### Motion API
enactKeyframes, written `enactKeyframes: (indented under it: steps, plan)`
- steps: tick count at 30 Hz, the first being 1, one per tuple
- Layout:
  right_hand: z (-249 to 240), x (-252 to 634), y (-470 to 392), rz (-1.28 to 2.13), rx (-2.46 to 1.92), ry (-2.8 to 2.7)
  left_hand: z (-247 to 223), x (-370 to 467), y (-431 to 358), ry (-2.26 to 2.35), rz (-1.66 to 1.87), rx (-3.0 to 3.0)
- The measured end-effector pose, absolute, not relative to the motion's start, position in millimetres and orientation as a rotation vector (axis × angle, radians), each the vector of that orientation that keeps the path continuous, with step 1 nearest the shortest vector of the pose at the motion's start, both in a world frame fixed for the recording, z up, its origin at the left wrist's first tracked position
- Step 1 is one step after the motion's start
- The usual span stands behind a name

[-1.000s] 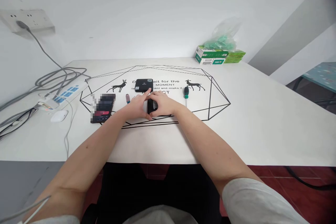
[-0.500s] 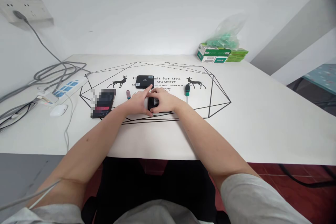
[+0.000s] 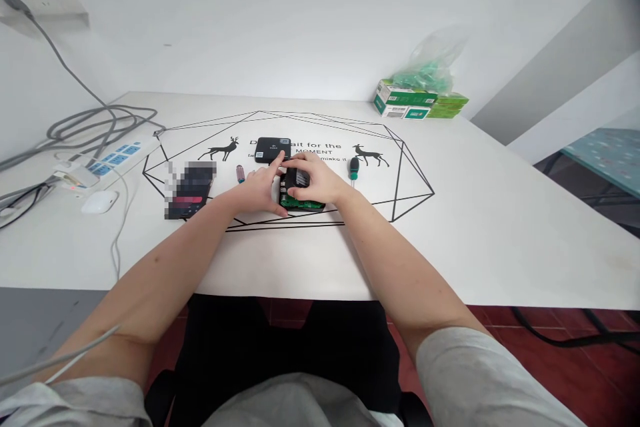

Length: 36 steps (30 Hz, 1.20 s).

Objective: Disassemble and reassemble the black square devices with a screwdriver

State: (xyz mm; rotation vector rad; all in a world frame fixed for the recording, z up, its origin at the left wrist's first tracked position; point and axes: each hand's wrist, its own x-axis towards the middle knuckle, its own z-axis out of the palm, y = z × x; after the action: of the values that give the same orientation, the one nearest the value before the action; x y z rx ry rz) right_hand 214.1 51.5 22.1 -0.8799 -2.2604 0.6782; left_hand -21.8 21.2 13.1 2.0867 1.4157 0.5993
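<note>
Near the middle of the table lies a small black open electronics case with a green circuit board [image 3: 307, 204] in it. My left hand [image 3: 261, 189] holds the left side of this case, with its thumb at the front corner and its fingers reaching to the back. Over the board, a black part with a ribbed grey patch [image 3: 301, 177] is gripped between the thumb and fingers of my right hand [image 3: 320, 181]. Its far side is hidden by that hand. Behind my hands rests a flat black cover [image 3: 273, 149] with small labels.
A green-and-black screwdriver [image 3: 355, 170] lies to the right, a reddish-handled screwdriver [image 3: 241, 174] to the left. Further left are a phone [image 3: 193, 190], a white mouse [image 3: 100, 201], a power strip [image 3: 117, 156] and coiled cables. Green boxes [image 3: 406, 99] with a plastic bag stand at the back right.
The black part in my right hand has come up off the case, and the green circuit board now shows beneath it. My left hand stays at the case's left side. The view has shifted slightly.
</note>
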Motion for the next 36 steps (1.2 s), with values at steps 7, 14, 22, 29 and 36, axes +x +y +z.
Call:
enactKeyframes:
  steps: [7, 14, 22, 29, 36]
  plan:
    - [30, 230, 45, 1.262, -0.615, -1.747, 19, -27, 19, 1.399, 0.310, 2.397]
    - [45, 239, 32, 1.314, -0.537, -2.113, 17, -27, 26, 1.476, 0.370, 2.468]
    - [80, 259, 11, 1.191, -0.760, -2.433, 17, -32, 27, 1.471, 0.297, 2.457]
    - [101, 258, -10, 1.007, -1.099, -2.808, 22, -32, 25, 1.432, 0.199, 2.474]
    - [80, 246, -7, 1.069, -1.328, -2.931, 19, -34, 26, 1.450, 0.230, 2.502]
